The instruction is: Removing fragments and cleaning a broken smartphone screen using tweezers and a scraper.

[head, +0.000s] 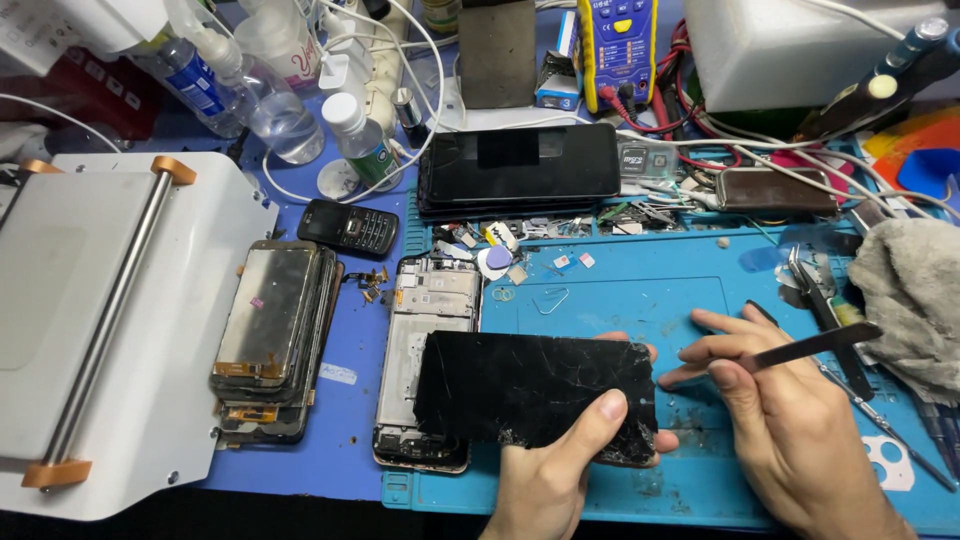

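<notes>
Cluttered with phone parts, the blue repair mat [650,300] fills the bench in front of the person. Low over its near edge, the left hand [560,470] grips a cracked black screen panel [535,395], thumb pressed on top and fingers curled beneath its right edge. Just to the right, the right hand [790,420] pinches a flat metal pry tool [815,343] between thumb and fingertips, its end close to the panel but apart from it. Partly under the panel lies an open phone frame [425,340]. Left of that sits a stack of removed screens [270,335], then a white machine [120,320]. Farther back rest a dark tablet [520,165] and a small keypad phone [350,227]. A grey rag [915,290] lies at the right.
</notes>
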